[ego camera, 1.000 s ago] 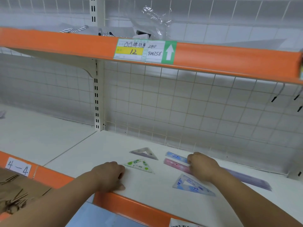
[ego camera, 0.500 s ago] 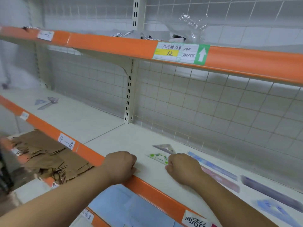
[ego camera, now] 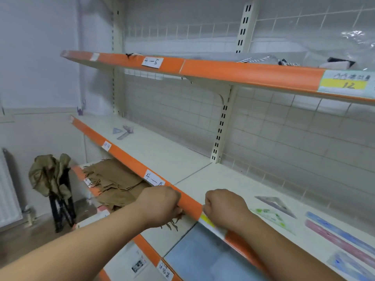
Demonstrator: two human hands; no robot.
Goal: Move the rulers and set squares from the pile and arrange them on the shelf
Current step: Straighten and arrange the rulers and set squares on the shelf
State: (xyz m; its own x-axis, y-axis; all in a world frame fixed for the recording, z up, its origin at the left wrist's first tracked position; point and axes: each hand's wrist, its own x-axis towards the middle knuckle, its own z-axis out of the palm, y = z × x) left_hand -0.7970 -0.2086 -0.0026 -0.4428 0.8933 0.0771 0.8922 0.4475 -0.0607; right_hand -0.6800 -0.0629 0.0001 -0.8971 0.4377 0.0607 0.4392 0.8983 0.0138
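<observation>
Long shelf, orange front edge, left hand curled against that edge, grip unclear, right hand fisted on it, holding nothing, arranged rulers and set squares just right, pile well apart at far left

Blurred blue set square runs off the corner.

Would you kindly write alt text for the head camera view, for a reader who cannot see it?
A person's left hand and right hand, both curled, sit at the orange front edge of a cream shelf. Right of them lie set squares and rulers; a small pile sits farther left.
</observation>
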